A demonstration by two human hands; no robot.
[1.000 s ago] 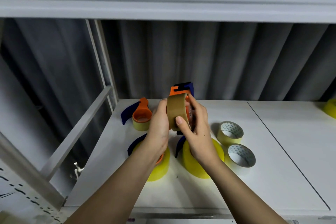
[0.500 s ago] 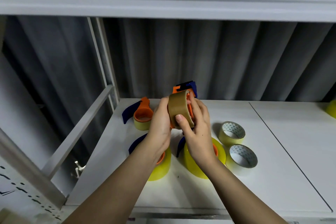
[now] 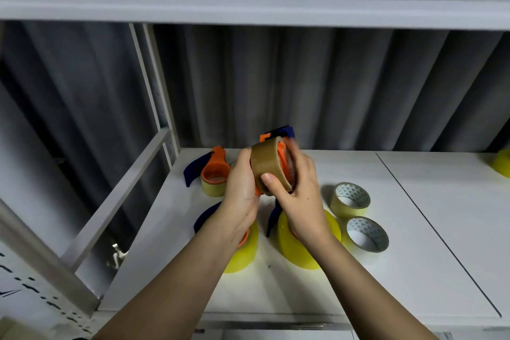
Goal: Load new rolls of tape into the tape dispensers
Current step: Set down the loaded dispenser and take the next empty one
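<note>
Up above the shelf [image 3: 414, 270], your left hand [image 3: 240, 193] grips the orange dispenser [image 3: 281, 157] while your right hand [image 3: 300, 196] pinches the brown roll [image 3: 266, 165], now tilted further onto the hub than a second ago, so it's nearly seated. Loaded yellow dispensers [image 3: 303, 248] and two spare rolls [image 3: 350, 199] crowd the spot right below.

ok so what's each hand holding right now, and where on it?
Both hands hold the orange-and-blue plastic tape dispenser with its brown tape roll: right hand pinches the roll's outer band, thumb in front; left hand grips the left side.
</note>
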